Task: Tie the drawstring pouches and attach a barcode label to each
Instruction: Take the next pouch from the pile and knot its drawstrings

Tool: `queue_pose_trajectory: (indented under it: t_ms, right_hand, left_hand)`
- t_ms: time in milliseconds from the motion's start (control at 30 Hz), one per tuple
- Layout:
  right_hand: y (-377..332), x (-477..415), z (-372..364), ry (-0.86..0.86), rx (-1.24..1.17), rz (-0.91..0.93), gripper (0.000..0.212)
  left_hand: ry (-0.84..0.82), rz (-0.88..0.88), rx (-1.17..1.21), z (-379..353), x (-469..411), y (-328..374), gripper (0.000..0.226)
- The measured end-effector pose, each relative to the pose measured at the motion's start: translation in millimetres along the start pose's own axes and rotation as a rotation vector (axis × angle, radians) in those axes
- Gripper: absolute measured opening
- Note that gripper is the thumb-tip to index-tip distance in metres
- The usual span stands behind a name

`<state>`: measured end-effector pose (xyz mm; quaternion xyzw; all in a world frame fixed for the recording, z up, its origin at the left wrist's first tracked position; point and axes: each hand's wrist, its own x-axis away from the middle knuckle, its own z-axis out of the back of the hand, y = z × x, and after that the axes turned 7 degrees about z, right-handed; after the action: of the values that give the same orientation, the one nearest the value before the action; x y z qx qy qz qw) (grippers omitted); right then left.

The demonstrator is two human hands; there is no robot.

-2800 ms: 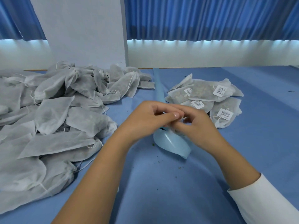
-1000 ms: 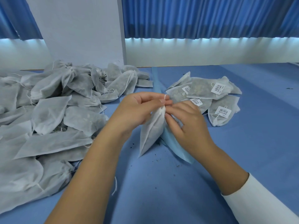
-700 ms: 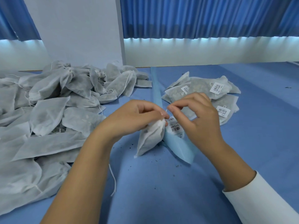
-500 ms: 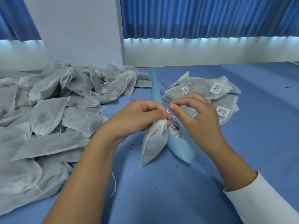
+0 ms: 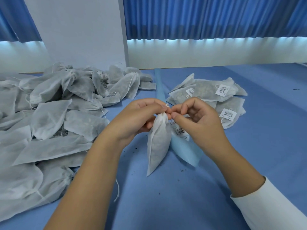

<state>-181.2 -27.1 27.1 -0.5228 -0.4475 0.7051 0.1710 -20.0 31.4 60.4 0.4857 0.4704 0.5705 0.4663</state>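
One pouch (image 5: 158, 143) held upright, three barcode labels (image 5: 221, 90) showing on the right pile; left hand (image 5: 137, 118) grip pinches its neck, right hand (image 5: 201, 123) grip pinches the drawstring (image 5: 167, 105)

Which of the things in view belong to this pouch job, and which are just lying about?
In the job: left hand, right hand, held pouch, its drawstring, barcode label, unlabelled pile, labelled stack.
Lying about: loose thread, dark crumbs, white panel, curtain.
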Motion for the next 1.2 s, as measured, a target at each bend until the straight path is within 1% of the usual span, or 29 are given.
queue_pose_trajectory:
  t_ms: [100, 267, 400, 467, 533, 700, 833, 900, 967, 1100, 1200]
  right_hand:
    - [0, -1, 1, -0.008, -0.038, -0.029, 0.03]
    - [0, -2, 0, -0.025, -0.02, -0.077, 0.032]
    - [2, -5, 0, -0.007, 0.015, -0.091, 0.036]
    - [3, -5, 0, 0.001, 0.031, -0.094, 0.035]
    - [3, -5, 2, 0.009, 0.039, -0.09, 0.035]
    - [1, -4, 3, 0.001, -0.016, -0.095, 0.032]
    - [2, -4, 3, -0.001, 0.031, -0.072, 0.035]
    - [4, -4, 3, 0.029, 0.078, -0.055, 0.032]
    - [5, -3, 2, 0.043, 0.174, -0.023, 0.026]
    - [5, -1, -1, 0.018, 0.33, 0.029, 0.025]
    - [4, -3, 1, -0.016, 0.349, -0.009, 0.024]
  left_hand:
    - [0.007, 0.004, -0.001, -1, 0, 1, 0.018]
    - [0.081, 0.007, -0.048, -1, -1, 0, 0.023]
    - [0.239, -0.121, -0.105, -13, -4, -2, 0.018]
    - [0.325, -0.19, -0.208, -16, -5, -5, 0.015]
    - [0.376, -0.236, -0.329, -15, -5, -6, 0.012]
    - [0.335, -0.188, -0.284, -14, -2, -5, 0.01]
    - [0.329, -0.153, -0.27, -12, -3, -5, 0.01]
    - [0.344, -0.142, -0.28, -12, -4, -6, 0.011]
    - [0.349, -0.131, -0.311, -13, -4, -6, 0.012]
    - [0.329, -0.121, -0.348, -14, -4, -6, 0.013]
    - [0.33, -0.108, -0.351, -12, -5, -6, 0.015]
